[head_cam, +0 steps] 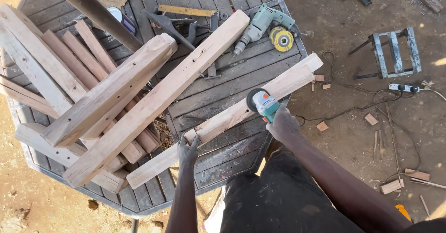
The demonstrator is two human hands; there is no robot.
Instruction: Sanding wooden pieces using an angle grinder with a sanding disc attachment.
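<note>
- Left hand [187, 150], lower centre: fingers spread, pressing one long beam [223, 120].
- Right hand [282, 125]: gripping one grinder [261, 102] on that beam.
- One drill [259, 26], upper centre.

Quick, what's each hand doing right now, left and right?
Left hand: fingers pressing on the long wooden beam.
Right hand: closed around the teal angle grinder.

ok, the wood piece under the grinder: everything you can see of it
The long wood piece is pale, squared, rough-sawn timber lying diagonally across the dark slatted table, its upper right end overhanging the table edge. The left hand presses on it toward its lower end; the right hand holds a teal angle grinder with its disc against it near mid-length.
</note>
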